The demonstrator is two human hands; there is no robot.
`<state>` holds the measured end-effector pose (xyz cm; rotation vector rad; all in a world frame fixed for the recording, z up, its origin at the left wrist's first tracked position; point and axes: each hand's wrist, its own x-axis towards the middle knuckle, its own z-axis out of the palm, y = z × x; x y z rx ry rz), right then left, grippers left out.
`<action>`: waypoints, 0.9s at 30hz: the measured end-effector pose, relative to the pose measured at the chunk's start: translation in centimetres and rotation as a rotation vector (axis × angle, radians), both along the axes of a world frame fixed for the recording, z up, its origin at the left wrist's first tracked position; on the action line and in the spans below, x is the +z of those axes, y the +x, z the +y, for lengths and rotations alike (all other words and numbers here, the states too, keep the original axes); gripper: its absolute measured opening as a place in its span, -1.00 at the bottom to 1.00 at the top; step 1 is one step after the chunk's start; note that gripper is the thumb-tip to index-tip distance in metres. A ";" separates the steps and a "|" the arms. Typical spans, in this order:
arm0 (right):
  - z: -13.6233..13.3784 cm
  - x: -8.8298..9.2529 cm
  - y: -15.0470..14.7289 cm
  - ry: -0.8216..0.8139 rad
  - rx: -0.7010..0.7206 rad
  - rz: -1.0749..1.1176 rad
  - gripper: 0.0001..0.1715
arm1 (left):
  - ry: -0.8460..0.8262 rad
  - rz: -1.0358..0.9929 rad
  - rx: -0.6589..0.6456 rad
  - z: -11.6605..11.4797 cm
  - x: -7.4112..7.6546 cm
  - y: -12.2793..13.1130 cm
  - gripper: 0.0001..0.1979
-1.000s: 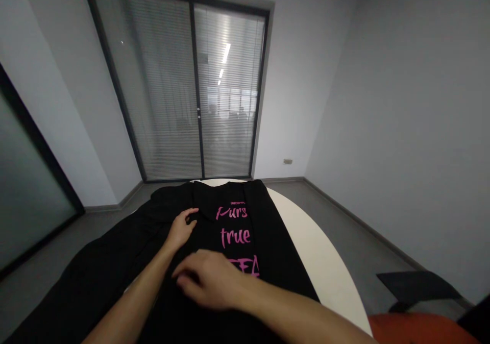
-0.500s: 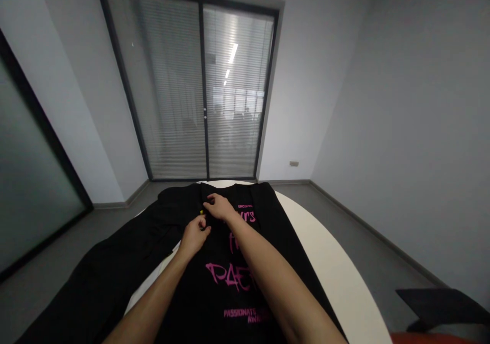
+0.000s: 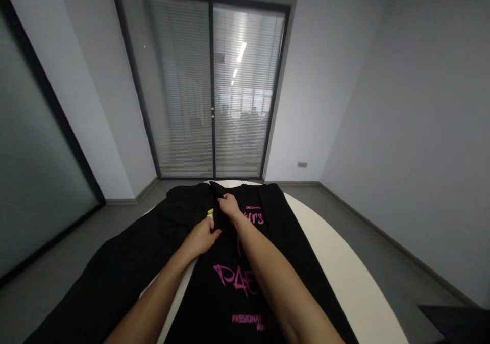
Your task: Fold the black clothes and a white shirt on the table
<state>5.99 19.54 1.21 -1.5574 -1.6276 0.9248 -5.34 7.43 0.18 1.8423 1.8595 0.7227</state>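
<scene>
A black garment (image 3: 206, 293) with pink lettering lies spread over the table, its left part (image 3: 126, 252) reaching past the table's edge. Near the far end, my right hand (image 3: 229, 206) is closed on the black cloth, pinching a raised fold. Lower and to the left, my left hand (image 3: 201, 237) is closed at the fingertips, with the thumb apart. A small yellow-and-white piece (image 3: 210, 213) sticks up from those fingertips; whether it is a tag or a loose thing I cannot tell. Part of the lettering is hidden under my right forearm.
The white round-edged table (image 3: 337, 252) shows along the right side and in a strip by my left forearm. A dark chair part (image 3: 455, 323) is at the lower right. Glass doors with blinds (image 3: 184, 94) stand beyond the table.
My hands have drawn a fold of the cloth up at the far end. More of the yellow-and-white piece shows at my left fingertips. The whole view has shifted slightly to the left.
</scene>
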 end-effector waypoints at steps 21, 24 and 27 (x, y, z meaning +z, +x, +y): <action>-1.4 -2.2 13.2 -0.132 -0.052 0.101 -0.23 | -0.282 0.585 -0.382 -9.4 6.0 8.6 -0.58; -1.4 -2.2 13.4 -0.064 -0.048 0.014 -0.30 | -0.273 0.528 -0.457 -9.3 6.3 8.3 -0.75; -1.8 -2.0 13.9 0.025 -0.054 -0.101 -0.37 | -0.244 0.366 -0.531 -9.6 6.8 8.1 -0.81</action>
